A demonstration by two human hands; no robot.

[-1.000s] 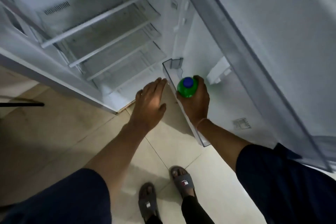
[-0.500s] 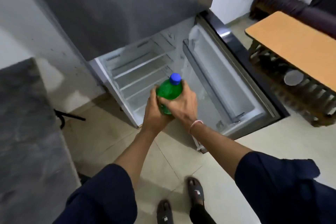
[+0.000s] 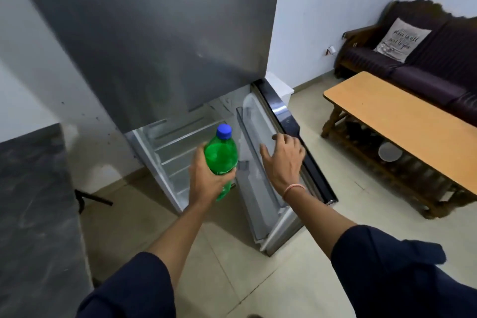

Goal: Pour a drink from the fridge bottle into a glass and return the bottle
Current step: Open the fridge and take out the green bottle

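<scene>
Two dark sleeves (image 3: 402, 273) nearest, bare forearms reaching forward over pale floor tiles (image 3: 296, 279). Left hand (image 3: 206, 178) wrapped round the lower body of a green bottle (image 3: 221, 156), grip closed on it, bottle upright with blue cap (image 3: 223, 131) on, held in the air in front of the open fridge (image 3: 165, 41). Right hand (image 3: 282, 156) apart from the bottle, fingers spread wide, holding nothing, up against the inner side of the open door (image 3: 273, 173); contact with the door not clear. Thin band (image 3: 293, 190) on the right wrist. Dark stone table (image 3: 31, 214) at the left edge. Behind the bottle, bare white shelves (image 3: 178, 142) inside the lower compartment; clear door bin (image 3: 254, 137) just past the right hand. Upper fridge door grey and shut. Further right, wooden table (image 3: 402, 124) with a light top, a round pale object (image 3: 390, 151) on its slatted lower rack. Beyond, dark sofa (image 3: 423, 59) against the white wall, a cushion (image 3: 401, 40) on it.
</scene>
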